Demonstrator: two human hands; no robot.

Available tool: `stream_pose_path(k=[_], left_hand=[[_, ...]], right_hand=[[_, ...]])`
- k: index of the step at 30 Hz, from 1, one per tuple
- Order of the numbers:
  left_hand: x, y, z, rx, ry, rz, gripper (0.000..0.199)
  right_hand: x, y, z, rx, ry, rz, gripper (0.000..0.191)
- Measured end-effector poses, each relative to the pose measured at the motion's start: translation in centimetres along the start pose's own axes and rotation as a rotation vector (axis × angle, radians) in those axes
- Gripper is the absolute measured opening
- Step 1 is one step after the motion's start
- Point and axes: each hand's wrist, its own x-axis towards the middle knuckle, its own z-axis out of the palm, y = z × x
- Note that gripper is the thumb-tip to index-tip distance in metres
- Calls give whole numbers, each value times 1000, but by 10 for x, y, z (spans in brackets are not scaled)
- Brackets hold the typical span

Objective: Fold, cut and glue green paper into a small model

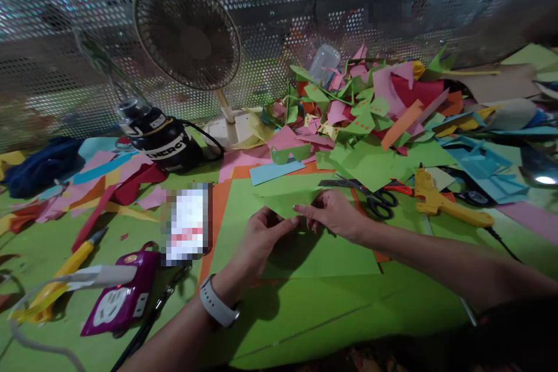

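Currently, on my remote feed, both hands work over the middle of the desk (331, 311). Left hand (261, 238), pale watch band (218, 302) at the wrist: thumb and fingers pinching the near-left edge of a small green paper (288, 200). Right hand (335, 210): fingers pinching the same piece at its right, fingertips of both hands close together. I see the piece held just above a large green sheet (235, 218), itself lying on orange paper (218, 212). Right of the right hand: dark-handled scissors (380, 204), then a yellow glue gun (444, 200). Light-blue strip (276, 173) lies past the piece. Left side: purple device (126, 290). Farther back: dark bottle (168, 142), fan (189, 35), heap of coloured scraps (366, 110).
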Motion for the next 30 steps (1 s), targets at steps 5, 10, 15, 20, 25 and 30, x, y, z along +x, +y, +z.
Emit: stream_pose_path(k=[5, 10, 15, 20, 25, 30], left_hand=[[-1, 0, 1, -15, 4, -15, 40], [1, -8, -2, -36, 1, 1, 41], [1, -8, -2, -61, -18, 21, 37], [-3, -1, 4, -135, -27, 77, 28], [0, 1, 4, -164, -55, 133, 23], [5, 5, -10, -187, -29, 169, 20]], right_hand=[[0, 0, 1, 8, -8, 5, 45], [0, 1, 1, 33, -21, -17, 44], [-2, -2, 3, 86, -22, 19, 46], [-2, -6, 4, 103, -4, 63, 53], [1, 2, 0, 112, -45, 50, 52], [7, -4, -22, 130, 117, 35, 41]])
